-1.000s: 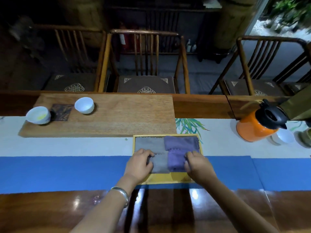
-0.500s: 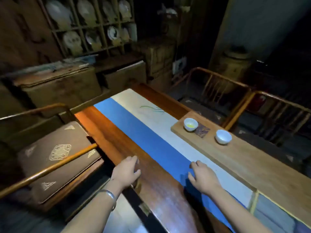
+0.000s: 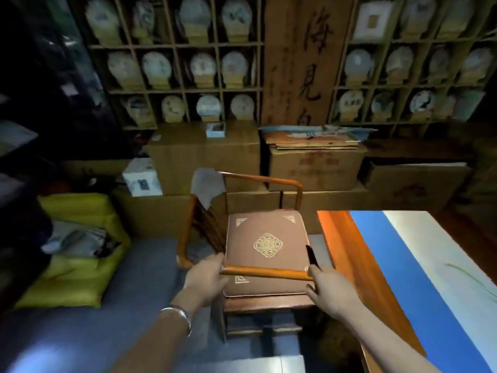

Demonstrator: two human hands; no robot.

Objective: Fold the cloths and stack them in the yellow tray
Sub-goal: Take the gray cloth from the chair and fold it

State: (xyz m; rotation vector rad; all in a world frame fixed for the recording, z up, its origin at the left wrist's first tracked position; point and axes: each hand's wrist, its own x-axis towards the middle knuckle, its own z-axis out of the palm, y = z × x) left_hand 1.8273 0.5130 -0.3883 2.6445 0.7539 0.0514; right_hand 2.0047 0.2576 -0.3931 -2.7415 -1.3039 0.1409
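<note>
— What writing can you read there?

— On the tall wooden board (image 3: pixel 295 57) between the shelves (image 3: pixel 177 63) there are big black brush characters; they are too blurred for me to read. The cardboard boxes (image 3: pixel 314 168) carry faint red print, also not readable.

— What is different from half a second ago?

— Then both my hands lay flat on the table (image 3: pixel 347 254) with the blue runner (image 3: pixel 398 270). Now I face a wooden chair (image 3: pixel 265 246). My left hand (image 3: pixel 205 278) grips one end of its armrest (image 3: pixel 265 272), fingers curled around it. My right hand (image 3: pixel 329 288) touches the other end; whether it closes I cannot tell.

— And the cloths, the yellow tray?

— Not in view now.
</note>
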